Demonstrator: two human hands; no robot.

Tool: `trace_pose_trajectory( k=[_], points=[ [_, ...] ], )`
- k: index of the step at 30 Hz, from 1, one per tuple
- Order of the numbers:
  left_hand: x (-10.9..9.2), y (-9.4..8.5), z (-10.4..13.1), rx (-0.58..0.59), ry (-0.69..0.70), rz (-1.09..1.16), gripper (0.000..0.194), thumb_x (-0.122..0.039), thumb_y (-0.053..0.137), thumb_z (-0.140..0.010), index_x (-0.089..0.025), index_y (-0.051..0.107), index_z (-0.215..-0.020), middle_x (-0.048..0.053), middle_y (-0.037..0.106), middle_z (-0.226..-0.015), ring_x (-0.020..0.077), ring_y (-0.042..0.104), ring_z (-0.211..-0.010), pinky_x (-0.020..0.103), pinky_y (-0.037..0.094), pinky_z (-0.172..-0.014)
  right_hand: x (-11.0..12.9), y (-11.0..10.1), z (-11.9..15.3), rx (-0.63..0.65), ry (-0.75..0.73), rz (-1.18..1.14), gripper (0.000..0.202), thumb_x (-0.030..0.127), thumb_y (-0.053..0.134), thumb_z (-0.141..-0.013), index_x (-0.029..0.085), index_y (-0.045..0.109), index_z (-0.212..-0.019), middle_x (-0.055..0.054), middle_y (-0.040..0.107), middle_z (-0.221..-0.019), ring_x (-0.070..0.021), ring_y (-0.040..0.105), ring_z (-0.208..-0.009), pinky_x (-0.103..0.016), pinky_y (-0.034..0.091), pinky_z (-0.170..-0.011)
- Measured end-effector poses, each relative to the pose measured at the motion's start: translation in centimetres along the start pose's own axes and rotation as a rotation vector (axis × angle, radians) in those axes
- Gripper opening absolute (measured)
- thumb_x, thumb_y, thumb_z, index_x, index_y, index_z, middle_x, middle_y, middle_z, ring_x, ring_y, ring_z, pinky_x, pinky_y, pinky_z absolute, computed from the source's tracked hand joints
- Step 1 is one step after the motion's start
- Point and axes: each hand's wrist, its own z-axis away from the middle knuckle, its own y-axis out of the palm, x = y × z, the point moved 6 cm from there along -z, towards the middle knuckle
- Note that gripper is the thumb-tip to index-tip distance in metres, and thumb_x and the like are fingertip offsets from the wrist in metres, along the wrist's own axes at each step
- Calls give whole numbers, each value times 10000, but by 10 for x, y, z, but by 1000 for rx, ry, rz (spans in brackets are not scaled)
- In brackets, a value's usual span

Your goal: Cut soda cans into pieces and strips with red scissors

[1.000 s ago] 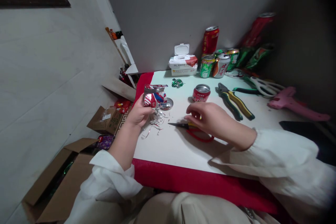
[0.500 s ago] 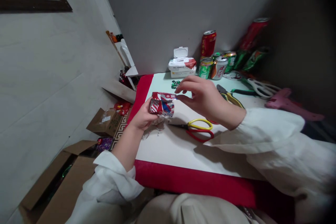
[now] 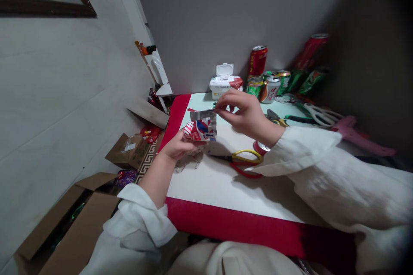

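In my left hand [image 3: 174, 147] is a cut-open drink can [image 3: 200, 130], red, white and blue, its fingers closed around the left side. Bare silver metal shows along the can's upper edge. My right hand [image 3: 248, 114] pinches that edge at the top right corner, thumb and forefinger together. Below the hands lie scissors [image 3: 235, 156] with one yellow and one red handle, blades pointing left. A red can end [image 3: 260, 147] sits beside the handles, partly behind my right sleeve. Small clear pieces [image 3: 196, 153] lie under my left hand, too blurred to name.
Behind the hands stand a wipes pack [image 3: 222, 87] with its lid up and several drink cans [image 3: 270, 90]. Pliers [image 3: 274, 117] and a pink glue gun [image 3: 361, 135] lie to the right. Open cardboard boxes [image 3: 93, 215] are on the left, below the table.
The can has turned in my left hand, and its silver inside now shows at the top. My right hand has shifted slightly left with its fingertips on the metal edge.
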Motion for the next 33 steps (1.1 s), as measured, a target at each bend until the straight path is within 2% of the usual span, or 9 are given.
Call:
trace_pose_trajectory(
  k=[3, 7, 12, 18, 23, 26, 28, 30, 33],
  points=[
    [0, -8, -2, -5, -28, 31, 496, -24, 715, -475, -186, 747, -943, 90, 781, -946, 328, 726, -976, 504, 548, -924, -4, -1, -2, 26, 13, 16, 133, 238, 603, -884, 191, 675, -782, -46, 658, -834, -169, 599, -779, -283, 469, -722],
    [-3, -22, -5, -28, -53, 61, 580, -20, 658, -499, -181, 766, -1045, 98, 780, -1008, 279, 732, -931, 421, 572, -850, -9, -5, 1, 56, 10, 13, 153, 252, 616, -895, 177, 683, -780, -59, 668, -826, -176, 601, -772, -292, 470, -712],
    [-11, -28, -4, -121, -74, 53, 552, -69, 720, -526, -154, 788, -1067, 140, 766, -1103, 258, 730, -937, 367, 563, -816, -21, -1, 8, 144, -11, -56, 159, 284, 655, -901, 188, 680, -777, -60, 680, -818, -189, 626, -789, -308, 489, -717],
    [-14, -23, -2, -307, -57, -154, 393, -197, 839, -517, -132, 825, -904, 107, 792, -843, 209, 709, -745, 350, 543, -765, -34, 17, 11, 237, -10, -61, 137, 268, 673, -897, 182, 700, -794, -61, 693, -834, -171, 630, -761, -308, 485, -720],
    [-12, -26, -3, -391, 0, -200, 338, -282, 886, -539, -133, 827, -837, 88, 788, -777, 178, 679, -686, 301, 514, -706, -31, 26, 11, 248, -4, -29, 139, 266, 669, -901, 180, 709, -799, -51, 682, -815, -162, 614, -747, -300, 482, -703],
    [-13, -32, -1, -461, 28, -194, 325, -288, 900, -505, -138, 816, -781, 65, 777, -732, 151, 654, -641, 269, 497, -665, -37, 27, -1, 402, -53, 16, 69, 236, 698, -874, 199, 749, -901, -59, 736, -912, -178, 652, -805, -319, 507, -740],
    [-13, -37, 0, -513, 31, -175, 325, -301, 898, -483, -137, 802, -747, 48, 757, -676, 144, 637, -597, 263, 489, -628, -56, 22, -20, 582, -60, 73, 175, 235, 756, -830, 240, 773, -1004, -48, 770, -994, -195, 683, -847, -330, 526, -761],
    [-13, -42, -1, -563, 28, -151, 330, -326, 890, -469, -132, 782, -714, 37, 731, -619, 143, 621, -547, 262, 481, -587, -93, 8, -50, 697, 83, 166, 129, 249, 761, -840, 247, 792, -965, -37, 783, -904, -192, 699, -782, -319, 540, -707],
    [-12, -49, -3, -639, 36, -120, 320, -342, 872, -470, -128, 751, -676, 20, 697, -561, 132, 598, -498, 243, 457, -541, -166, -23, -95, 633, 435, 559, 199, 312, 629, -977, 188, 760, -1060, -64, 771, -998, -189, 698, -882, -318, 554, -813]
  ],
)
